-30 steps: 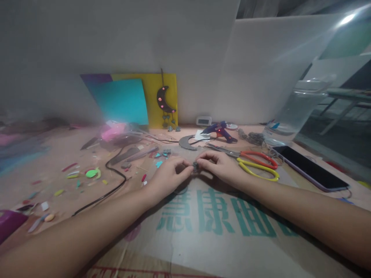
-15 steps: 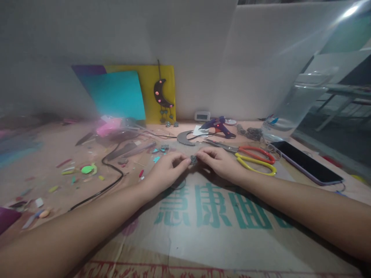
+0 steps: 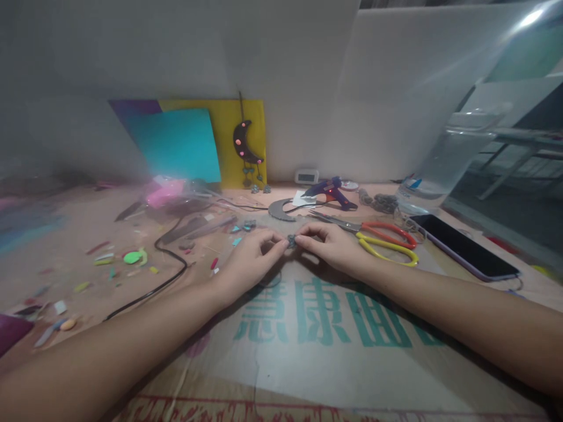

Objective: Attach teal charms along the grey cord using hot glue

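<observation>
Between my fingertips is a small dark grey piece [image 3: 291, 241], its detail too small to make out. My left hand [image 3: 259, 255] pinches it from the left, thumb and index finger closed. From the right, my right hand [image 3: 328, 246] pinches the same piece. Just behind the hands lies a grey crescent [image 3: 278, 210]. Small grey and teal bits [image 3: 250, 224] are scattered behind my left hand. Scissors [image 3: 387, 231] with red and yellow handles lie beyond my right wrist.
A purple glue gun [image 3: 332, 190] with a red light lies at the back. A phone [image 3: 466, 246] is at the right. A decorated crescent [image 3: 246, 142] hangs on a yellow board [image 3: 229, 123]. Coloured scraps and a black cable [image 3: 176, 258] lie at the left.
My right fingertips and the small grey piece have shifted slightly left. My left hand has barely moved.
</observation>
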`<action>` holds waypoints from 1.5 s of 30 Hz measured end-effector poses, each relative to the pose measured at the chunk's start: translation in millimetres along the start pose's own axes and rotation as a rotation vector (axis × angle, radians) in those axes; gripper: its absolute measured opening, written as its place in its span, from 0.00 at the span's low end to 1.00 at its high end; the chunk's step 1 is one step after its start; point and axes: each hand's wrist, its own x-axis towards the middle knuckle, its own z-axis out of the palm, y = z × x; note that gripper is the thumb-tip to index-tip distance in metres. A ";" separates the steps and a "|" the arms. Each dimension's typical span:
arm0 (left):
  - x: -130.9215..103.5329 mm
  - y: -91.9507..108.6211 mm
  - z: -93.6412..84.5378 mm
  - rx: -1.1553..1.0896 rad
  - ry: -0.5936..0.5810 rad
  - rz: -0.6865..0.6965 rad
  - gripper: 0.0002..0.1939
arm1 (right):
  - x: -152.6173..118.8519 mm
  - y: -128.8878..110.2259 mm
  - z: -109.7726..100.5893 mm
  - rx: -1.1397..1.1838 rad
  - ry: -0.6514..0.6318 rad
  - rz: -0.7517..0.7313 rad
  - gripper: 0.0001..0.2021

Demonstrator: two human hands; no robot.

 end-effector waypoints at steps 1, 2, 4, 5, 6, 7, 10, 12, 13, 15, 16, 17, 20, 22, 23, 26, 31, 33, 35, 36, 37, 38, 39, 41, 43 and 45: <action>-0.1 -0.3 0.1 0.008 0.001 0.010 0.13 | -0.1 -0.4 -0.6 -0.015 -0.001 -0.004 0.10; -0.1 -0.6 0.3 0.010 -0.001 0.017 0.14 | -0.3 -0.5 -0.8 -0.021 -0.001 -0.007 0.10; 0.0 -0.8 0.6 -0.004 -0.006 0.012 0.14 | -1.0 0.6 -0.4 -0.004 -0.006 -0.007 0.10; 0.2 -0.7 0.8 -0.017 -0.007 0.002 0.14 | -1.3 2.1 0.4 0.017 -0.006 -0.006 0.11; 0.3 -0.7 0.9 -0.035 -0.006 -0.009 0.14 | -1.4 4.2 1.4 0.043 -0.010 -0.002 0.13; 0.5 -0.8 1.0 -0.056 -0.003 -0.019 0.14 | -1.3 6.8 2.7 0.078 -0.010 0.003 0.15; 1.3 -3.0 1.1 -0.125 0.014 -0.052 0.13 | 0.8 15.4 5.7 0.223 0.013 0.012 0.21; 2.2 -6.4 1.2 -0.157 0.029 -0.075 0.14 | 3.1 18.8 5.9 0.284 0.061 0.006 0.21; 2.8 -8.4 1.3 -0.166 0.037 -0.083 0.14 | 4.2 19.2 5.3 0.287 0.093 0.001 0.19; 4.2 -12.2 1.5 -0.181 0.050 -0.091 0.15 | 5.6 17.7 3.4 0.243 0.159 -0.005 0.14; 4.9 -13.7 1.5 -0.189 0.053 -0.091 0.15 | 5.9 16.3 2.5 0.218 0.187 -0.003 0.12; 5.5 -14.9 1.5 -0.197 0.053 -0.092 0.15 | 5.9 14.8 1.9 0.200 0.202 0.005 0.11; 6.6 -16.3 1.0 -0.219 0.051 -0.104 0.16 | 5.0 12.2 2.2 0.233 0.212 0.041 0.10; 6.6 -16.3 0.7 -0.228 0.052 -0.107 0.16 | 4.2 12.6 3.6 0.280 0.202 0.045 0.12; 6.5 -16.2 0.6 -0.234 0.053 -0.106 0.15 | 4.0 13.2 4.4 0.290 0.196 0.039 0.13; 6.2 -16.6 1.0 -0.243 0.049 -0.098 0.15 | 3.3 14.9 6.2 0.288 0.173 0.021 0.12; 5.9 -17.0 1.5 -0.221 0.058 -0.067 0.15 | 2.1 15.7 7.6 0.262 0.150 0.006 0.11; 5.4 -15.8 1.4 -0.222 0.054 -0.069 0.15 | 1.9 15.6 7.1 0.232 0.142 0.002 0.11; 4.7 -13.6 1.2 -0.235 0.046 -0.075 0.15 | 1.4 14.4 5.8 0.183 0.129 -0.031 0.12; 4.5 -12.3 1.1 -0.242 0.042 -0.082 0.15 | 0.9 13.4 5.1 0.141 0.128 -0.067 0.13; 4.2 -10.8 0.8 -0.250 0.037 -0.091 0.15 | 0.1 12.2 4.5 0.091 0.127 -0.116 0.15; 4.1 -9.2 0.5 -0.255 0.033 -0.098 0.14 | -0.9 11.0 4.1 0.035 0.127 -0.173 0.18; 4.1 -7.6 0.2 -0.257 0.030 -0.099 0.14 | -2.2 9.9 4.0 -0.023 0.121 -0.229 0.20; 4.1 -4.4 -0.5 -0.254 0.019 -0.082 0.14 | -4.7 8.7 4.6 -0.117 0.108 -0.328 0.22; 3.9 -2.0 -0.8 -0.254 -0.006 -0.052 0.14 | -6.5 8.6 5.6 -0.163 0.093 -0.398 0.18; 3.3 -1.4 -0.6 -0.270 -0.051 -0.057 0.15 | -7.3 8.1 6.2 -0.197 0.084 -0.436 0.12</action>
